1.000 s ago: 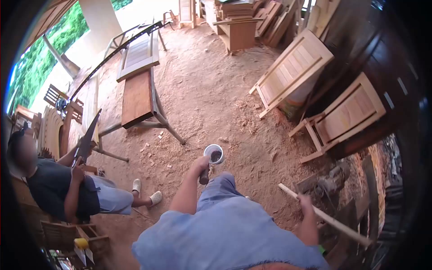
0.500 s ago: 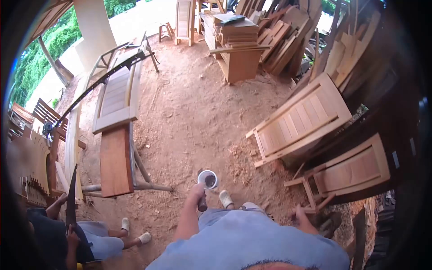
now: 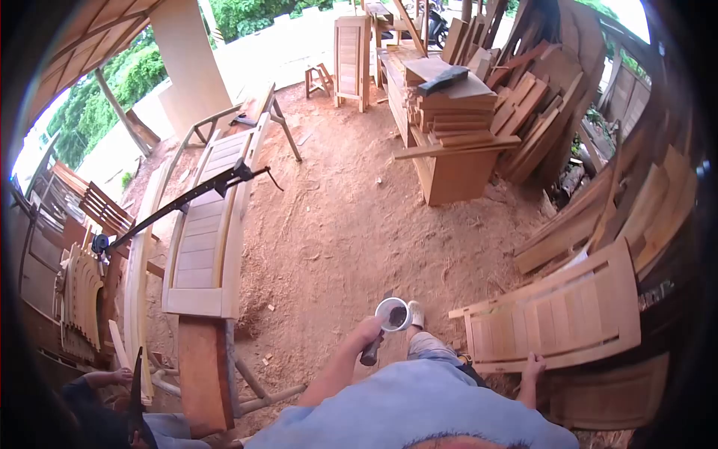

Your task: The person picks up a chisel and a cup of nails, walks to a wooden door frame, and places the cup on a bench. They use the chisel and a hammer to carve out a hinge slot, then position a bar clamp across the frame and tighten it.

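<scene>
My left hand (image 3: 366, 329), closed, holds a white cup (image 3: 393, 314) with dark contents, along with a tool whose dark handle (image 3: 369, 353) points down toward me. What the tool is, I cannot make out. On the right, my right hand (image 3: 533, 364) has its fingers closed at the lower edge of a panelled wooden door (image 3: 553, 318), which leans at a tilt. Below that door lies a second, darker panel (image 3: 609, 393), partly in shadow.
A panelled door (image 3: 198, 258) with a long black clamp (image 3: 187, 196) across it lies on a stand at left. A co-worker's hand (image 3: 121, 376) is at lower left, near a saw. Stacked boards (image 3: 456, 112) top a wooden cabinet (image 3: 460, 176); more planks lean at right.
The view has moved forward and turned, so the cabinet appears nearer. My right hand has moved onto the door's lower edge. My left hand still holds the cup and tool.
</scene>
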Available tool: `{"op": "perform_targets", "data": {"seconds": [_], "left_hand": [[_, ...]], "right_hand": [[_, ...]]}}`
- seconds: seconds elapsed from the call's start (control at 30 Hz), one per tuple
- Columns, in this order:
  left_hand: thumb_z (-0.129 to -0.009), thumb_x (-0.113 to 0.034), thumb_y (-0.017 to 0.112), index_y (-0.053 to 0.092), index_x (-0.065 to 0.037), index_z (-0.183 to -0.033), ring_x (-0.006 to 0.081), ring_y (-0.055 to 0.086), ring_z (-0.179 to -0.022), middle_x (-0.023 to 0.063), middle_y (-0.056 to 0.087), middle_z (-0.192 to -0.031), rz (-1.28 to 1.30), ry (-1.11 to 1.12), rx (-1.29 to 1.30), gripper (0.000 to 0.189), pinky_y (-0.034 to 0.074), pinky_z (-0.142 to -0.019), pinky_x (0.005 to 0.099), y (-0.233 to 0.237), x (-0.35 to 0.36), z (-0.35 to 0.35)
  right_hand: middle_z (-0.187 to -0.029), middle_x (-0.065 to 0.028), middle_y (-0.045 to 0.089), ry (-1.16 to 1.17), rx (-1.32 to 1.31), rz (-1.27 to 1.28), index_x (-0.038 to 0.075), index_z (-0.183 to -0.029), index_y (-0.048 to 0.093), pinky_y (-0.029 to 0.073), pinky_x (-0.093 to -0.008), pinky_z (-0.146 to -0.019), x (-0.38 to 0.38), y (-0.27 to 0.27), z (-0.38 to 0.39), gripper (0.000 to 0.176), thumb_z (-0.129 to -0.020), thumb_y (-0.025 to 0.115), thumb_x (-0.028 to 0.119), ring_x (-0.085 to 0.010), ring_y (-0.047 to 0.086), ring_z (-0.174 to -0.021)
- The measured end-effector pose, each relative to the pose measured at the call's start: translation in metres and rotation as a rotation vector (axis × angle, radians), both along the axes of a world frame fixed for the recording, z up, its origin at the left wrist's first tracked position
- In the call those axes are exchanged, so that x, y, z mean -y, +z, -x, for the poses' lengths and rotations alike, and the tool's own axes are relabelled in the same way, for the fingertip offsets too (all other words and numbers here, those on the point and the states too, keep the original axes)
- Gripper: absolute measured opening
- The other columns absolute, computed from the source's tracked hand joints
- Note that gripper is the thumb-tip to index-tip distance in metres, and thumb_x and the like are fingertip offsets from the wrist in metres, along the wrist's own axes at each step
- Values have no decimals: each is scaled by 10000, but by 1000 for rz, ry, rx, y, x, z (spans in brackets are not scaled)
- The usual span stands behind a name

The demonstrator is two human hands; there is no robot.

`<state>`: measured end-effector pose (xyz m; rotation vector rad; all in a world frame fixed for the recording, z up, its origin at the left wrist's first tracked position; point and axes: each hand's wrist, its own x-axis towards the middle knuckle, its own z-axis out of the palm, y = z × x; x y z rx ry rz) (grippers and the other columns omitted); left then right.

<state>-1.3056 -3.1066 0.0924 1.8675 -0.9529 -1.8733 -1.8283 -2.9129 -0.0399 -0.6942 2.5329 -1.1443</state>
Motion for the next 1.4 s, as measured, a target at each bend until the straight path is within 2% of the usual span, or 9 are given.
{"op": "perform_targets", "data": {"seconds": [0.1, 0.2, 0.37, 0.57, 0.67, 0.83, 0.97, 1.17, 1.4], "left_hand": [[-925, -408, 487, 606, 0, -906, 203, 576, -591, 97, 588, -755, 81, -10, 37, 425, 490, -517, 376, -6, 84, 3], [-925, -396, 486, 615, 3, -899, 203, 575, -587, 98, 594, -748, 121, -47, 112, 420, 490, -517, 375, 16, 163, -6], [-927, -365, 413, 608, 51, -859, 227, 612, -630, 160, 613, -723, 229, 134, 142, 465, 490, -568, 392, 106, 253, -26], [-913, -358, 401, 623, 50, -941, 261, 622, -663, 185, 642, -800, 357, 206, 179, 465, 490, -637, 408, 68, 391, -86], [-923, -361, 376, 618, 41, -926, 257, 621, -697, 181, 636, -807, 352, 171, 240, 470, 480, -662, 415, 59, 456, -117], [-947, -367, 331, 584, 47, -889, 237, 594, -652, 148, 593, -737, 335, 201, 233, 488, 474, -625, 398, 105, 507, -171], [-966, -306, 314, 584, 45, -984, 371, 637, -819, 248, 656, -889, 268, 423, 174, 443, 473, -751, 463, 99, 521, -210], [-950, -368, 353, 591, 12, -804, 177, 519, -569, 90, 562, -659, 363, 975, 169, 472, 415, -544, 339, 153, 545, -282], [-949, -362, 363, 579, -4, -853, 157, 508, -532, 68, 547, -650, 400, 1268, 301, 429, 416, -516, 312, 180, 642, -404]], "right_hand": [[-596, -94, 603, 62, 298, 30, -23, -641, 647, 446, -351, -574, 199, 5, -12, 571, -915, 579, 473, -167, 562, -607], [-548, -78, 577, 607, 344, -15, 13, -565, 623, 439, -344, -606, 380, 100, -121, 734, -944, 369, 588, -196, 549, -552], [-754, -63, 650, 1314, 434, -214, 11, -1009, 686, 463, -281, -605, 558, 197, -296, 456, -975, 467, 410, -146, 578, -627], [-908, -59, 684, 1242, 1151, -729, 145, -1065, 663, 504, -335, -720, 689, 141, -417, 447, -945, 458, 523, -164, 630, -796], [-1089, -23, 653, 1193, 1557, -599, 175, -1182, 584, 502, -382, -769, 724, 128, -463, 482, -920, 472, 563, -188, 626, -908], [-1156, -39, 624, 1312, 1464, -610, 165, -1239, 564, 514, -384, -790, 803, 164, -528, 452, -948, 479, 500, -199, 619, -957], [-1236, -56, 604, 1518, 1488, -716, 115, -1242, 575, 521, -408, -894, 868, 183, -591, 408, -972, 502, 412, -204, 606, -1088], [-1026, -75, 656, 1617, 1298, -547, 46, -1183, 582, 540, -351, -816, 939, 222, -715, 338, -980, 528, 310, -184, 653, -896], [-924, -78, 655, 1820, 845, -196, 1, -1162, 568, 506, -284, -691, 1109, 210, -905, 367, -898, 640, 247, -155, 624, -767]]}}
